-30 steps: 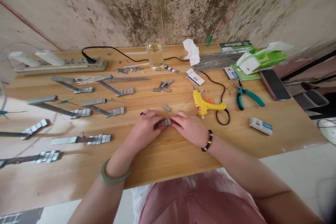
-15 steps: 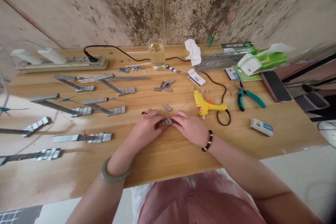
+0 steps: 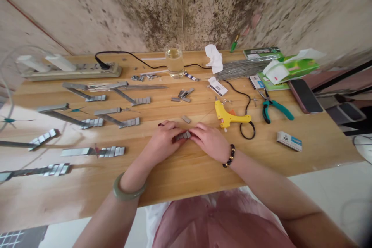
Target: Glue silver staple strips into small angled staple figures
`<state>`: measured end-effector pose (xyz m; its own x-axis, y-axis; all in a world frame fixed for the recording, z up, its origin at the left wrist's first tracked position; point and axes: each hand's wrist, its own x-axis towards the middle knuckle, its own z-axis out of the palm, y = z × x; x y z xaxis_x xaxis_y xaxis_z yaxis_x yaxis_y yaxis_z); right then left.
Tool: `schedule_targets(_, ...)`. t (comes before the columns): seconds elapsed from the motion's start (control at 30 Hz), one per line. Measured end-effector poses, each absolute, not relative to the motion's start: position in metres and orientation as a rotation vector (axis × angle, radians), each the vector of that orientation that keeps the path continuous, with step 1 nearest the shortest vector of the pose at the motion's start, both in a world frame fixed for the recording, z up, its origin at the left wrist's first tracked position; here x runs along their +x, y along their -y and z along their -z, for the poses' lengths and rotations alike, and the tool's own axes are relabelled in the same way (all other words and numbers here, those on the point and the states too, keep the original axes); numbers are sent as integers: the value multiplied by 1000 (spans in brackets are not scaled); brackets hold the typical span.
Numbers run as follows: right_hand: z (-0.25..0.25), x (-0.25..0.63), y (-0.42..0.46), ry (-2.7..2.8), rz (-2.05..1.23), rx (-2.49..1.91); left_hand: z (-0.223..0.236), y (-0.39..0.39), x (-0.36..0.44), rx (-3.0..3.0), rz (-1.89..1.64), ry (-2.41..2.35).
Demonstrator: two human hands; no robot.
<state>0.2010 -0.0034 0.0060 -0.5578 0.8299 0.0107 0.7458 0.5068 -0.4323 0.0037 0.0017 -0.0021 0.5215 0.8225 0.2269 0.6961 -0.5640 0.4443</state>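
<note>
Between my two hands, low over the wooden table (image 3: 203,182), is a small row of grey staple strips (image 3: 183,135). My left hand (image 3: 163,141) is closed on its left end, and the fingers of my right hand (image 3: 210,139) pinch its right end. One loose grey strip (image 3: 186,119) lies just beyond my fingertips. Farther back sits a little heap of similar strips (image 3: 183,93). To the right of my right hand lies a yellow hot glue gun (image 3: 231,116) with a black cord.
Several grey strip assemblies (image 3: 112,151) lie on the left. A power strip (image 3: 87,71) and a glass of yellowish liquid (image 3: 174,64) stand at the back. Teal-handled pliers (image 3: 277,108), a small box (image 3: 290,141), a phone (image 3: 305,96) and a bundle of thin wires (image 3: 247,66) are on the right.
The view has shifted slightly, so things on the left appear a little farther right. Both hands keep the same hold on the grey strips.
</note>
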Motion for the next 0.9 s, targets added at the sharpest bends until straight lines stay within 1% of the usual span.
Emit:
schedule_targets(0.57,-2,202,3,2495,-593,-1328,6,-4,6,2536,-597,-1306)
schedule_targets(0.77,3,203,-1,2206,-690,-1281,4,-4,6,2516,-604,-1292)
schedule_targets(0.9,6,205,-4,2116,-634,-1190,5,-5,3,2509,-622,-1272)
